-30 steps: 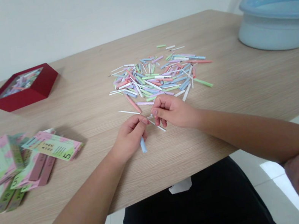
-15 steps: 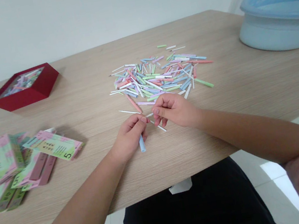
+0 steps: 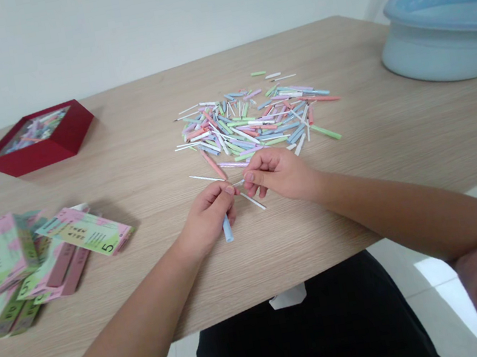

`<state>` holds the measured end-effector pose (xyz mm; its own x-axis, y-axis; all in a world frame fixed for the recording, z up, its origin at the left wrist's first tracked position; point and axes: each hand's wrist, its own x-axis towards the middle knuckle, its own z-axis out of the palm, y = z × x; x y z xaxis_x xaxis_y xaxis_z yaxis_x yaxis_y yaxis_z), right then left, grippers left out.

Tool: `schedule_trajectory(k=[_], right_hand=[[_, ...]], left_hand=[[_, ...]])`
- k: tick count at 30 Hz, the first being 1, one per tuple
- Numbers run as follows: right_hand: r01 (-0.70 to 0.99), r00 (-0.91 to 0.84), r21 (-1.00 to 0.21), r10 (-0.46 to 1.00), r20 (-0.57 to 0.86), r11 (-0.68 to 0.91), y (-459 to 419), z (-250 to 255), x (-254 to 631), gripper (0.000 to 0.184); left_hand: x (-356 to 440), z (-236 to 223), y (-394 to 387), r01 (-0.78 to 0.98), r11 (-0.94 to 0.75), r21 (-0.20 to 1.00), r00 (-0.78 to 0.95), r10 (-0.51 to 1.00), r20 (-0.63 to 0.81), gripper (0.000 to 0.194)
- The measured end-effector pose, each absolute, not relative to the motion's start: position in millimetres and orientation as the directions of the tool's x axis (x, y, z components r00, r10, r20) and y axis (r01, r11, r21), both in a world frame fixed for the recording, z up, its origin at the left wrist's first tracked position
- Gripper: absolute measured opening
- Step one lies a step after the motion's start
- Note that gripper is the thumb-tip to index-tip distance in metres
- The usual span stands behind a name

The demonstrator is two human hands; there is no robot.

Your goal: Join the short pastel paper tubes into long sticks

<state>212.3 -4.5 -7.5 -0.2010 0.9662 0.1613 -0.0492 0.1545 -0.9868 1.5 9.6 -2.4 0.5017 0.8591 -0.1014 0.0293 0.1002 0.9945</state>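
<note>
My left hand (image 3: pixel 209 215) is closed around a light blue paper stick (image 3: pixel 228 229) whose lower end pokes out below my fingers. My right hand (image 3: pixel 278 173) pinches a thin white stick (image 3: pixel 238 183) at the blue stick's top end, fingertips of both hands nearly touching. Another white stick (image 3: pixel 254 201) lies on the table just under my right hand. Behind the hands spreads a pile of several pastel paper sticks (image 3: pixel 253 119) in pink, green, blue, purple and white.
A red box (image 3: pixel 38 138) holding more sticks sits at the far left. Flattened pink-and-green cartons marked 5 (image 3: pixel 26 259) lie at the left. A pale blue basin (image 3: pixel 447 28) stands at the far right. The wooden table's front edge (image 3: pixel 284 281) runs below my wrists.
Both hands stay almost in place. My right hand has shifted slightly, working the thin white stick at the top of the blue one.
</note>
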Motion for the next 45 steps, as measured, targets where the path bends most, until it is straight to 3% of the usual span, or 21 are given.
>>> schedule_trajectory(k=[28, 37, 40, 45], right_hand=[[-0.029, -0.207, -0.976, 0.954, 0.218, 0.217, -6.7, -4.6, 213.4, 0.035], [0.080, -0.206, -0.961, 0.947, 0.245, 0.266, -7.0, -8.9, 215.2, 0.022], [0.104, -0.257, -0.958, 0.938, 0.233, 0.267, -6.0, -11.0, 215.4, 0.019], [-0.070, -0.327, -0.980, 0.924, 0.197, 0.185, -2.7, -14.6, 213.8, 0.047]], left_hand=[[1.0, -6.7, 10.7, -0.011, 0.136, 0.991, 0.544, 0.832, -0.108, 0.030], [-0.9, -0.6, 9.5, 0.219, -0.113, 0.969, 0.537, 0.843, -0.023, 0.033], [-0.8, -1.0, 8.4, 0.225, -0.105, 0.969, 0.548, 0.836, -0.036, 0.034], [-0.1, -5.7, 9.2, 0.097, 0.030, 0.995, 0.549, 0.832, -0.078, 0.038]])
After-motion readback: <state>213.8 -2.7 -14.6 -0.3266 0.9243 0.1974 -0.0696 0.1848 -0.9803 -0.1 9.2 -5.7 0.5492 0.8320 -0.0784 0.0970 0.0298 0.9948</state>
